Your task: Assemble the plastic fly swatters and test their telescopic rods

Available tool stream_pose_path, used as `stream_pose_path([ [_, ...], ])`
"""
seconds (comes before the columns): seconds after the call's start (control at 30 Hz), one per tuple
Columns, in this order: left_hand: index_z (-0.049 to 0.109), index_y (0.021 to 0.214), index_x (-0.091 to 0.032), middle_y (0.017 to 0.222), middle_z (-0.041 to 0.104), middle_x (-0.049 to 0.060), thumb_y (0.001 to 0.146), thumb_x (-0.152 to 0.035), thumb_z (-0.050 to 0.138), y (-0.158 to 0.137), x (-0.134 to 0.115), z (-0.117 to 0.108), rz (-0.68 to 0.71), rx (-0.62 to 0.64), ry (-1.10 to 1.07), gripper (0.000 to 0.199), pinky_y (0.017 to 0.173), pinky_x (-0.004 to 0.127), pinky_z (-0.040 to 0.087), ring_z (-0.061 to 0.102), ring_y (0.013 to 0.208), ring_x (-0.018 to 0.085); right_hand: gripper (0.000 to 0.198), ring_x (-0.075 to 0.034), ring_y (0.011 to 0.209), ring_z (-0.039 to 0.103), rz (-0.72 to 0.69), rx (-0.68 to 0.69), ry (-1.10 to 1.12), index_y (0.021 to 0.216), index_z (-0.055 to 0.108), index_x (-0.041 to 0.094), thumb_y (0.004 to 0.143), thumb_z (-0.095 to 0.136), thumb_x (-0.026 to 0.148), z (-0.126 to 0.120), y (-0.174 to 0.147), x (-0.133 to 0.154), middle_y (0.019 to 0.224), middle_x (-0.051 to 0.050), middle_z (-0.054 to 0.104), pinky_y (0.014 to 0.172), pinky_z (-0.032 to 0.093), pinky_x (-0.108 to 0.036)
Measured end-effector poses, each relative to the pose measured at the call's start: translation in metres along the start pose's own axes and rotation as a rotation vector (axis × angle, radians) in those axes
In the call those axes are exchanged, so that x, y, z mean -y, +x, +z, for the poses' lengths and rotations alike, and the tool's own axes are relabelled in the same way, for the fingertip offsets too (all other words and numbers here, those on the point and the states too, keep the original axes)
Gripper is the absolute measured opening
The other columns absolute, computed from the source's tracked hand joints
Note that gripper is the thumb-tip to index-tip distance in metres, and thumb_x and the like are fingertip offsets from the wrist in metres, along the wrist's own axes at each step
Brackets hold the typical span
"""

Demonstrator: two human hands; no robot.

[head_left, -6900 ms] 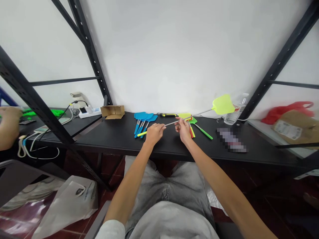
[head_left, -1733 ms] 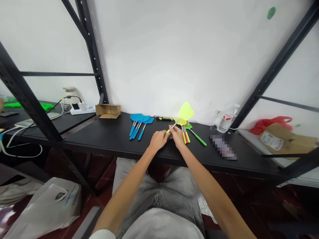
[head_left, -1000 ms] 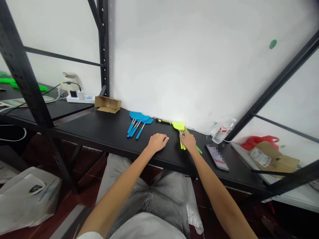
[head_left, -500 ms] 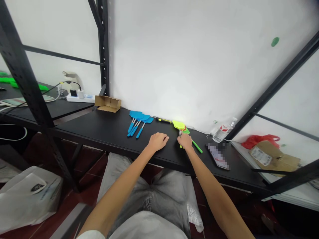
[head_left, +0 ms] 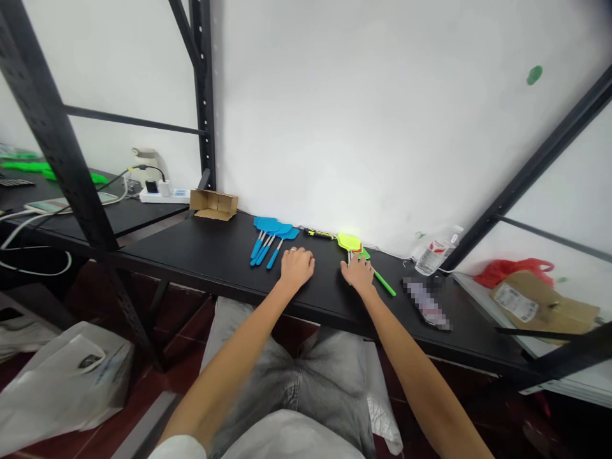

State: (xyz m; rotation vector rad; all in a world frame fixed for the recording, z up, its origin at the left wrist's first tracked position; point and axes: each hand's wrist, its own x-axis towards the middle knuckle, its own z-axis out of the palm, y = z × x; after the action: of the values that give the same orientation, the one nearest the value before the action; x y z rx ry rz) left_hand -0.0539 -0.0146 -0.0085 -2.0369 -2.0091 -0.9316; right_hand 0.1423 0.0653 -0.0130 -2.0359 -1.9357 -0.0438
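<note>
On the black table lies a loose fan of several blue fly swatters (head_left: 272, 239) with flat heads and metal shafts. My left hand (head_left: 296, 268) rests just right of them, palm down, fingers loosely bent and apart, holding nothing. Farther right, a yellow fly swatter (head_left: 349, 241) overlaps an orange one and a green fly swatter (head_left: 384, 282) whose handle sticks out to the right. My right hand (head_left: 359, 274) lies over their shafts and handles with fingers spread, covering the yellow handle.
A black-and-yellow utility knife (head_left: 319, 234) lies by the wall. An open cardboard box (head_left: 213, 206) stands at the left, near a power strip (head_left: 165, 194). To the right are a phone (head_left: 427, 305) and a water bottle (head_left: 437, 250). Black rack posts flank the table.
My right hand has loosened from around the yellow swatter's handle, and its fingers now spread. My left hand has moved closer to the blue swatters. The view has shifted slightly.
</note>
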Motion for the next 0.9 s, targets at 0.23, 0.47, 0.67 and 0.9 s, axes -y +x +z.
stream_pose_path([
  [0.23,0.067,0.108,-0.009,0.112,0.066,0.021,0.09,-0.031,0.055,0.006,0.048,-0.016,-0.291,-0.058,0.316,0.031,0.097,0.047,0.036,0.055,0.113,0.036,0.058,-0.035,0.141,0.034,-0.26,-0.184,0.144,0.146,0.046,0.009,0.098,0.042,0.041,-0.017,-0.023,0.036,0.152,-0.019,0.042,0.114,0.026,-0.046],
  [0.47,0.063,0.107,-0.01,0.106,0.068,0.021,0.096,-0.023,0.037,-0.004,0.031,-0.018,-0.218,-0.033,0.292,0.031,0.086,0.039,0.045,0.063,0.105,0.032,0.037,-0.026,0.109,0.065,-0.368,0.009,0.677,0.118,0.07,0.02,0.095,0.049,0.039,-0.001,-0.036,0.066,0.114,-0.01,0.072,0.099,0.045,-0.035],
  [0.67,0.047,0.123,-0.02,0.106,0.071,0.013,0.101,-0.034,0.035,0.001,-0.001,-0.018,-0.008,0.106,0.077,0.029,0.082,0.033,0.047,0.07,0.095,0.026,0.046,-0.019,0.074,0.067,-0.289,0.28,1.436,0.085,0.073,0.018,0.078,0.065,0.062,0.014,-0.023,0.077,0.081,-0.004,0.073,0.07,0.053,-0.03],
  [0.9,0.05,0.123,-0.026,0.1,0.072,0.009,0.102,-0.047,0.03,0.006,0.003,-0.015,0.111,0.144,0.14,0.036,0.079,0.034,0.046,0.07,0.092,0.028,0.051,-0.012,0.06,0.059,-0.162,0.319,1.605,0.079,0.072,0.015,0.062,0.081,0.062,0.02,-0.018,0.072,0.068,-0.004,0.068,0.052,0.046,-0.021],
])
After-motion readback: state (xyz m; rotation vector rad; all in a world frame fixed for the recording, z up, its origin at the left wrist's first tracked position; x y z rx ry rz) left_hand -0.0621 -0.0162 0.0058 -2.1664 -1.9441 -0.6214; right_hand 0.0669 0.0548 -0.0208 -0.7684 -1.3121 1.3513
